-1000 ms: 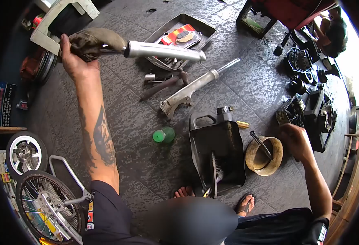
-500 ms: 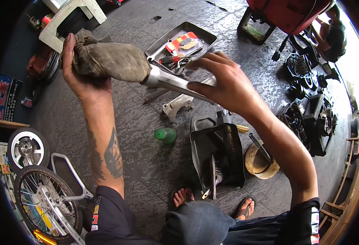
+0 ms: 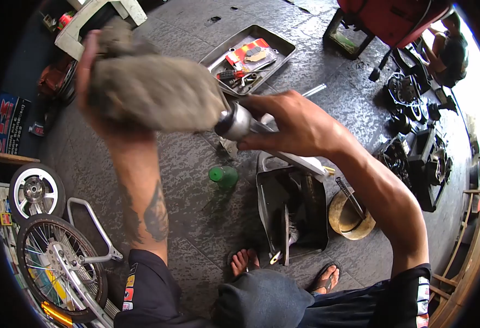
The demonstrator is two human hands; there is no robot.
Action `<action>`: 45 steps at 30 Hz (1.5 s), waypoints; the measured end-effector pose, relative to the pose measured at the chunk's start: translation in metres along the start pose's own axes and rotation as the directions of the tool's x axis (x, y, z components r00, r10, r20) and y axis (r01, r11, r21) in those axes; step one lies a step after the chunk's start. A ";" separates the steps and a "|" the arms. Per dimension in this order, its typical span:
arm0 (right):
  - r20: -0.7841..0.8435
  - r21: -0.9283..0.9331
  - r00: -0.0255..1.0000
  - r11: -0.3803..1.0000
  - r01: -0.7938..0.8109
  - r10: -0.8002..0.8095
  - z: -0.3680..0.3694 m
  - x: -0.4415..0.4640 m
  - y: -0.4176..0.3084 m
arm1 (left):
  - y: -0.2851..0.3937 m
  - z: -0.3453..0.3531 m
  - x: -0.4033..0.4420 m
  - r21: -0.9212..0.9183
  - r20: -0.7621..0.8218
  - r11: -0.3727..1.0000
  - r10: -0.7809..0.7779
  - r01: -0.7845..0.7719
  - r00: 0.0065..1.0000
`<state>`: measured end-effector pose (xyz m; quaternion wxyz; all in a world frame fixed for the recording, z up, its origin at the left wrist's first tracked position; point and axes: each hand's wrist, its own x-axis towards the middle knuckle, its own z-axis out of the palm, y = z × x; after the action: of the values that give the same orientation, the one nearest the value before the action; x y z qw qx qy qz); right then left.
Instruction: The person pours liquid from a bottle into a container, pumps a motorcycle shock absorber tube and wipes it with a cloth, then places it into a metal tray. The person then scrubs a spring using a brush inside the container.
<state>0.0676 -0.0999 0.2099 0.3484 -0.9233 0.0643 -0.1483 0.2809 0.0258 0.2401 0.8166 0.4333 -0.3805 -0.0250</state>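
Observation:
My left hand [image 3: 117,131] is closed around a bulky grey-brown rag [image 3: 160,93], blurred by motion. Out of the rag's right end comes a silvery metal tube [image 3: 234,121], seemingly a motorcycle fork leg. Its other end slants down to the right, over a cut-open black jerrycan [image 3: 317,218]. My right hand [image 3: 302,126] grips the tube just past the rag, thumb below and fingers over the top. Whatever part of the tube lies inside the rag is hidden. Beneath my arms, a green bottle [image 3: 223,176] stands on the floor.
A metal tray [image 3: 286,49] holds brake pads and tools. Near my feet is a round tan container [image 3: 352,227] with a spring [image 3: 346,191]. Wheels [image 3: 62,268] lie left; engine parts [image 3: 406,93] lie right, near another person [image 3: 450,52] crouching.
The rag and tube have come closer to the camera, and the tube has swung lower on the right. My right hand has gone from loosely spread fingers to wrapping the tube nearer the rag.

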 end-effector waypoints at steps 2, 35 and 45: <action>0.071 -0.023 0.997 1.000 -0.019 0.021 -0.008 -0.012 -0.002 | 0.002 -0.043 0.042 -0.232 -0.047 0.972 0.038 -0.048 0.998; 0.233 -0.408 0.971 0.900 0.154 -0.060 -0.036 0.052 0.153 | -0.199 -0.162 -0.181 0.932 0.005 0.336 -0.386 0.136 0.922; 0.419 -0.508 0.877 0.739 0.442 -0.236 -0.004 0.171 0.216 | -0.236 -0.157 -0.180 0.991 -0.069 0.091 -0.317 0.103 0.946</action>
<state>0.2247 -0.3023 0.1084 0.0166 -0.9918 -0.1234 -0.0272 0.3222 0.0539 -0.0921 0.2793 0.9085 -0.3002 0.0802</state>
